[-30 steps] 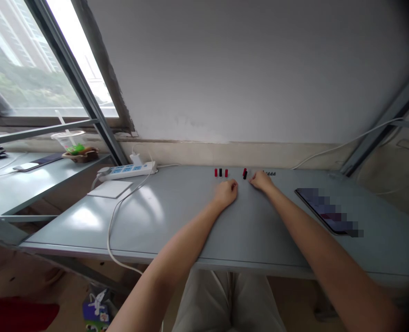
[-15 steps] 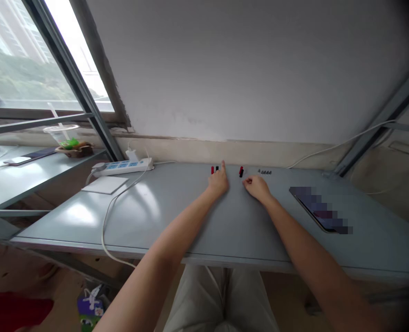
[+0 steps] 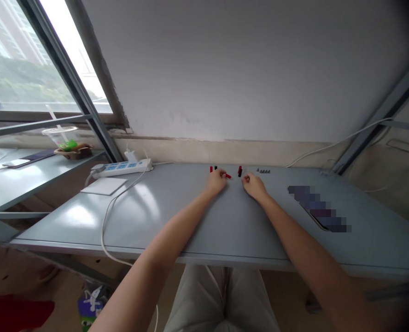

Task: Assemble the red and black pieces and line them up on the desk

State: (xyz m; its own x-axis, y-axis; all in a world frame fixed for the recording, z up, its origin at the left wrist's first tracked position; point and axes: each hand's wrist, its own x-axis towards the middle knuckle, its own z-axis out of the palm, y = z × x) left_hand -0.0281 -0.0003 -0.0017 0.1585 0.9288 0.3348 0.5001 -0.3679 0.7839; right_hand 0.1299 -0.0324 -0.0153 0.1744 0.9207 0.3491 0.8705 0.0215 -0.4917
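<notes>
A small red cylindrical piece [image 3: 228, 176] sticks out from the fingertips of my left hand [image 3: 217, 181], which is closed in a pinch. Just behind that hand are another red piece [image 3: 211, 169] and a black piece [image 3: 216, 167], partly hidden by the fingers. My right hand [image 3: 254, 185] rests on the desk with thumb and fingers pressed together; what they hold, if anything, is too small to make out. Between the hands, slightly farther back, a red cylinder [image 3: 240, 168] and a black cylinder [image 3: 240, 174] sit end to end.
Several tiny dark metallic parts [image 3: 265, 171] form a row beyond my right hand. A phone-like dark device [image 3: 317, 210], partly pixelated, lies at right on the grey desk [image 3: 239, 226]. At left are a power strip [image 3: 121, 168], a white square [image 3: 104, 186] and a trailing cable [image 3: 104, 221].
My left index finger, stretched out before, has curled in, and a red piece now shows at the left fingertips. My right hand stays nearly in place, still pinched.
</notes>
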